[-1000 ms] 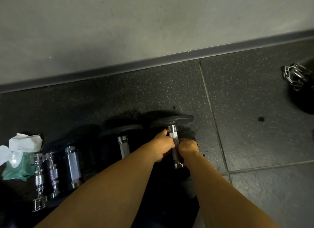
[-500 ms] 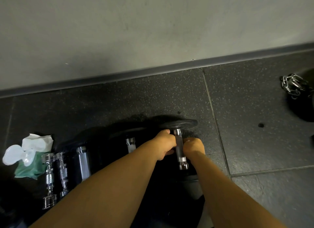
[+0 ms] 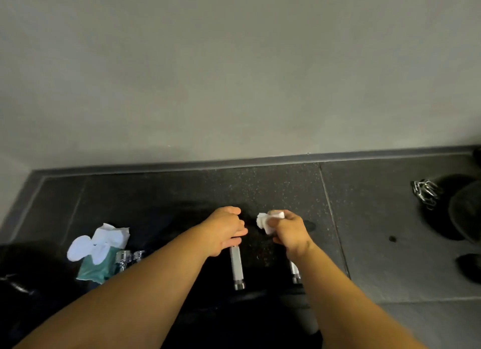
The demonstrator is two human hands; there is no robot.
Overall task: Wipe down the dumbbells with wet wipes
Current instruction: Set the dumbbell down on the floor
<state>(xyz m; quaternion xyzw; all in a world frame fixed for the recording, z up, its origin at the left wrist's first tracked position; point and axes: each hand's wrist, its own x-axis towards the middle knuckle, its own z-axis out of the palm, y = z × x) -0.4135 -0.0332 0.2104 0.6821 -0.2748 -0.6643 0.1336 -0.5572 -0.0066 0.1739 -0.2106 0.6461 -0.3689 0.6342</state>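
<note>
Dumbbell: bar lies flat, pointing at the wall.
Left hand: fingers grip its far end.
Right hand: fingers squeeze a wipe.

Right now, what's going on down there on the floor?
A person is wiping dumbbells, bare-handed, on the floor by a wall. The right grip holds a white wipe over the far end of one dumbbell. The left grip holds the next dumbbell by its handle. A green wipes pack lies to the left.
</note>
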